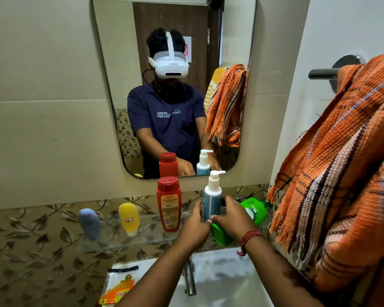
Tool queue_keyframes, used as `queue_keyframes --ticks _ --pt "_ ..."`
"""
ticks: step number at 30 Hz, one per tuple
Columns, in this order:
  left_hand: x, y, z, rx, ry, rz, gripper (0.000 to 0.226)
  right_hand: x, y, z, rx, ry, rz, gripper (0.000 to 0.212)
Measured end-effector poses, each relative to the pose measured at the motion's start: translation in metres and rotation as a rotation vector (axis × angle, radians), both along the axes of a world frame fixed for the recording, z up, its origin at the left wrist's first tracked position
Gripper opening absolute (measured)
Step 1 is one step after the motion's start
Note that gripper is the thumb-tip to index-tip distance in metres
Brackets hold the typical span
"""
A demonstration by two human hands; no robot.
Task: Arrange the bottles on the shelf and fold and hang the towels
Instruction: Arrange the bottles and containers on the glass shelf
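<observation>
My forearms reach over the basin point(220, 282) to the glass shelf point(142, 238). Left to right stand a grey tube point(89, 223), yellow tube point(129, 218) and red bottle point(169, 203); my left hand point(194, 227) and right hand point(233, 220) cup the upright blue pump bottle point(212, 201), with green bottles point(256, 210) behind. Step: arranging bottles. Next, I judge, the green ones need standing; the orange towel point(341, 173) hangs unfolded, far right.

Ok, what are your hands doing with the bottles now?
Both hands, left hand and right hand, around the blue pump bottle on the glass shelf. Green bottles crowd behind. Orange towel unfolded on the rail.
</observation>
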State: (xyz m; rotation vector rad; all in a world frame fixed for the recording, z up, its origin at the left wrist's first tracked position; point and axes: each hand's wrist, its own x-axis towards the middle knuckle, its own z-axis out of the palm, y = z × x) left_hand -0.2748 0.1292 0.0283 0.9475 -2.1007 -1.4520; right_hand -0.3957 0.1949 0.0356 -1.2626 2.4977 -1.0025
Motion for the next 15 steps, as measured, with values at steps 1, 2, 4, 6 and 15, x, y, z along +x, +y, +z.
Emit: queue_keyframes --ticks 1,2,4,6,15 --pt "0.001 0.002 -0.001 0.008 0.014 0.049 0.072 0.001 0.005 -0.001 -0.037 0.014 -0.050 0.054" --pt "0.002 0.004 -0.005 -0.008 0.023 0.098 0.067 0.001 0.011 -0.005 -0.110 0.041 -0.115 0.052" --pt "0.004 0.009 -0.014 -0.066 0.053 0.163 0.043 0.003 0.026 -0.017 -0.296 0.094 -0.276 0.036" --pt "0.002 0.017 -0.022 -0.096 0.075 0.158 0.020 0.008 0.038 -0.032 -0.418 0.013 -0.410 0.028" --pt "-0.006 0.032 -0.030 -0.178 -0.055 0.007 0.031 0.015 0.032 -0.057 -0.700 -1.180 -0.395 0.025"
